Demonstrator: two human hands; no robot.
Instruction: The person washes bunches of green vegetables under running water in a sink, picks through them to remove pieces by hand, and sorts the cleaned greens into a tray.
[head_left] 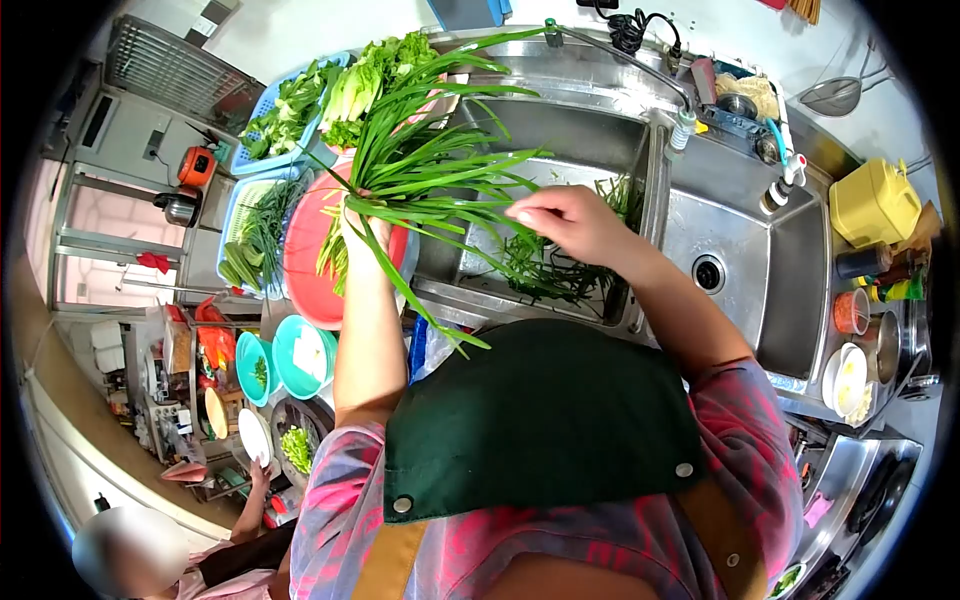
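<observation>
A bunch of long flat garlic chives (430, 185) fans out from my left hand (357, 228), which is wrapped round it near the stem end above a pink-red basin (305, 265). The leaves partly cover the fingers. My right hand (575, 225) is at the leaf tips with its thumb and fingers pinched together. Whatever may be in that pinch is too small to make out. Below it, loose green leaves (570, 275) lie scattered in the left bowl of the steel sink (545, 125). Paler stems (330, 240) rest over the basin beside my left hand.
Baskets of leafy greens (285, 115) and other vegetables (250, 235) stand at the left. Two turquoise bowls (290, 385) sit nearer me. The sink's right bowl (715, 230) has a drain. A yellow jug (873, 203) stands at right. Another person's hand (259, 475) touches a white plate.
</observation>
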